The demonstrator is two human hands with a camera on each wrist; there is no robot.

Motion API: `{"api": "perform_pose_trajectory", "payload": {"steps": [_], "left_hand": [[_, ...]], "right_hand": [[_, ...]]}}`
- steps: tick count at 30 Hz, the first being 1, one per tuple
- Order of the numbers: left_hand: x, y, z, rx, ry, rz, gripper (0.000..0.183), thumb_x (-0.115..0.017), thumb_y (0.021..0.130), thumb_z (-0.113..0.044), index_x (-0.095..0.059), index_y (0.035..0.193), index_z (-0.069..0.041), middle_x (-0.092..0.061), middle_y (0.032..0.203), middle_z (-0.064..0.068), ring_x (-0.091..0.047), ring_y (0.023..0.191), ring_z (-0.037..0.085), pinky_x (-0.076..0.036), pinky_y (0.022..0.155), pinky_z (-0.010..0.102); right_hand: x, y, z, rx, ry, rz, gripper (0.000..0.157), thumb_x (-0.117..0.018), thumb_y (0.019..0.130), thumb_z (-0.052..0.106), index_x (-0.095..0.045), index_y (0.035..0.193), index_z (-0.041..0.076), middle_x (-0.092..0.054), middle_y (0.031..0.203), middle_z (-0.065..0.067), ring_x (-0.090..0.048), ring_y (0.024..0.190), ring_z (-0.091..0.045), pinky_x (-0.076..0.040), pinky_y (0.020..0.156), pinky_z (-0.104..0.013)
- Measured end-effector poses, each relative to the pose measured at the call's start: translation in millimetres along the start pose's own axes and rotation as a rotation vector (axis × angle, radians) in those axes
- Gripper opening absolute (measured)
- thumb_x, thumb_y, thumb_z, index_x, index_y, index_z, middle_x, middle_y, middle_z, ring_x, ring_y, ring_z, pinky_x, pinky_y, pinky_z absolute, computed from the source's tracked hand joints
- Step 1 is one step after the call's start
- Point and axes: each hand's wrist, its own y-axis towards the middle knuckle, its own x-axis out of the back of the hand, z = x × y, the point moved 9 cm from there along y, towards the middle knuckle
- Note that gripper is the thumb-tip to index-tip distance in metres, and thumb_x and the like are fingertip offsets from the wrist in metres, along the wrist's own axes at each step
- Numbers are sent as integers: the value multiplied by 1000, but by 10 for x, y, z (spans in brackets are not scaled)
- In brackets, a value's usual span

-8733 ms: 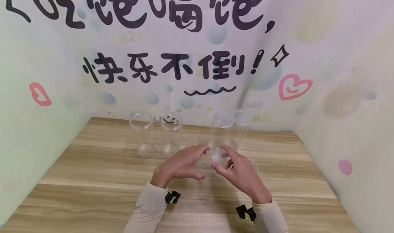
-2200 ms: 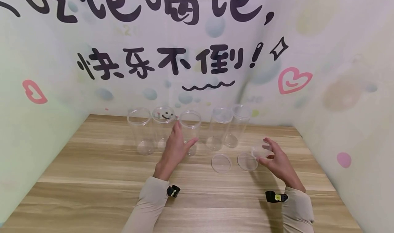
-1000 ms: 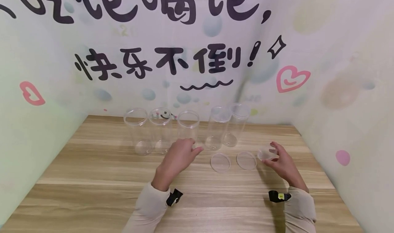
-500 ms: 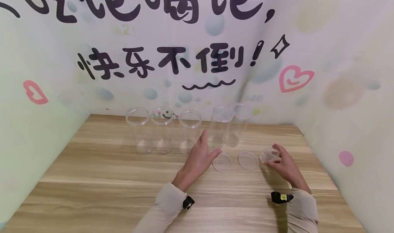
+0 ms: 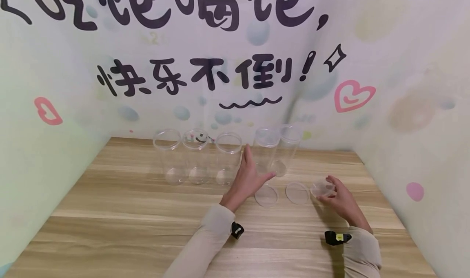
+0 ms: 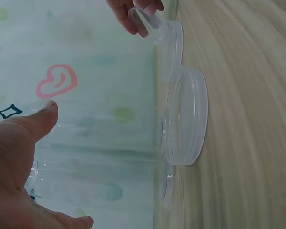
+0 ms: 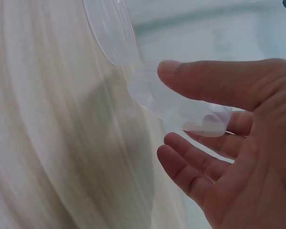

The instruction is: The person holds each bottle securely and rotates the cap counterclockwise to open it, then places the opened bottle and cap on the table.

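My left hand [image 5: 247, 179], thumb and fingers spread wide, is at the near-left side of a clear plastic jar [image 5: 266, 148], upright at the back. In the left wrist view that hand [image 6: 19, 157] spans the jar's upper part without closing on it. My right hand [image 5: 342, 198] pinches a clear round lid [image 5: 322, 188], held tilted close over the table's right part. The right wrist view has the thumb across this lid [image 7: 176, 107] and fingers beneath. Two more lids, one left [image 5: 266, 196] and one right [image 5: 297, 193], lie flat between the hands.
Another jar [image 5: 290, 147] stands just behind the one by my left hand. Three more uncapped jars, the left [image 5: 169, 159], middle [image 5: 197, 157] and right [image 5: 228, 157], stand in a row to the left. A printed wall [image 5: 205, 119] closes off the wooden table's [image 5: 128, 229] back.
My left hand has left the third jar from the left and moved right to the fourth. Earlier, a third jar joined the left row. The lid in my right hand shifted slightly right.
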Motion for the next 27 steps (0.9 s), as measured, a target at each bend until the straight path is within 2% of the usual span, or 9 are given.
{"api": "perform_pose_trajectory", "payload": {"steps": [4,11,17,27], "left_hand": [[-12,104,43,41,-27,-24,122,-82,79,-43,3,158,-6,-7,165,19,-19,150,32,-28,118,46],[-64,207,109,84,-50,-31,120,-83,79,-40,1,159,-7,-13,164,19,-25,148,35,-30,116,47],[-99,247,118,94,-46,-55,116,-83,80,-38,-3,159,-8,-20,162,19,-34,143,37,-35,113,49],[-97,305,81,95,-77,-96,113,-84,79,-35,-8,159,-10,-25,162,15,-34,144,35,-35,113,50]], "right_hand": [[-12,-10,-18,-11,-40,15,81,-74,89,18,-27,147,-13,-35,143,-43,-46,121,-59,-47,95,-60],[-27,10,-84,-13,-82,8,80,-76,85,15,-31,143,-16,-38,142,-41,-49,118,-53,-45,96,-60],[-65,18,-122,-35,-91,29,84,-77,83,13,-28,143,-19,-33,144,-43,-38,129,-57,-37,104,-64],[-99,22,-133,-39,-100,28,87,-81,80,13,-30,142,-19,-35,143,-42,-39,129,-56,-37,104,-63]]}}
